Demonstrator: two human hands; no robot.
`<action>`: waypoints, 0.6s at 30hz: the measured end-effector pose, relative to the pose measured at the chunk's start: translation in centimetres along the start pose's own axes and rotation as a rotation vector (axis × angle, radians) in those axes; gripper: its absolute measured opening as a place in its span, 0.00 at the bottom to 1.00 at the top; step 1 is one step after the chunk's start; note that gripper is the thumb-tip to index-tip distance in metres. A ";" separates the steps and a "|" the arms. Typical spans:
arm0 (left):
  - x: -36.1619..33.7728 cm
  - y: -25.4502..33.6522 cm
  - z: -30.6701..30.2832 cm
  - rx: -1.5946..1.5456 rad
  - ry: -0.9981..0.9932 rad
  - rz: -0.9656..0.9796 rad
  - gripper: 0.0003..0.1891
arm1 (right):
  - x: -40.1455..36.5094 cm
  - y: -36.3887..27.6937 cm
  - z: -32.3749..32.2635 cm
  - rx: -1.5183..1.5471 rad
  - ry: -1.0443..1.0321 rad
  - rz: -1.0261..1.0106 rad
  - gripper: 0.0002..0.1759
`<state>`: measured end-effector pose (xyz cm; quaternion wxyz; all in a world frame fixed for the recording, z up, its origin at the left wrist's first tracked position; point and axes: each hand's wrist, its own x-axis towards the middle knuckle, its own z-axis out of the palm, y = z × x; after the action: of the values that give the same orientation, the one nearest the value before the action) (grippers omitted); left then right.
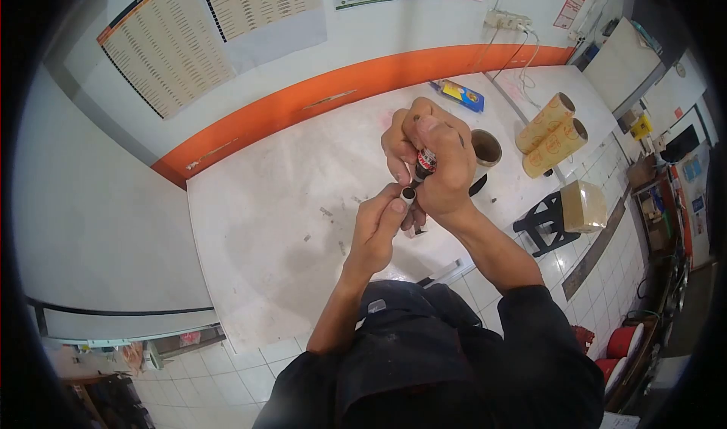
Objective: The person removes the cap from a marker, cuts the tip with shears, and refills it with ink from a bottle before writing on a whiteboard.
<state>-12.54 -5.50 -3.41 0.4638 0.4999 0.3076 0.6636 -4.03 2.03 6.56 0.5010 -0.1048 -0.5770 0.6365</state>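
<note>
Over the white table [265, 179] my two hands meet close together. My left hand [376, 232] is closed around a short white tube [407, 200], held with its dark round opening facing up toward me. Just above it, my right hand [443, 156] grips a small dark bottle [425, 164] with a red-and-white label, tilted so its narrow dark end points down beside the tube's mouth. Fingers of the right hand wrap the bottle and hide its upper part. Dark smudges mark the right hand's fingers.
Behind the right hand stands a brown cardboard roll core [485, 148]. Two yellowish film rolls [553, 137] and a blue-and-yellow box [460, 96] lie farther back. Small scraps [326, 212] dot the tabletop. A black stool [547, 224] with a taped carton [583, 206] stands to the right.
</note>
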 end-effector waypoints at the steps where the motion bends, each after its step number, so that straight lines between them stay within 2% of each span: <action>1: 0.0 0.0 -0.1 0.007 -0.007 0.000 0.20 | 0.1 0.1 0.1 0.001 0.005 0.001 0.16; 12: 0.1 -0.2 -0.2 0.034 0.011 0.021 0.19 | 0.0 0.0 -0.1 -0.021 -0.042 0.010 0.16; 18: 0.1 -0.1 -0.1 0.007 0.014 0.024 0.18 | 0.2 0.1 0.4 0.002 0.008 0.028 0.16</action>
<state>-12.58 -5.32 -3.50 0.4518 0.5007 0.3070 0.6715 -4.50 1.97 6.67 0.4942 -0.1150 -0.5730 0.6436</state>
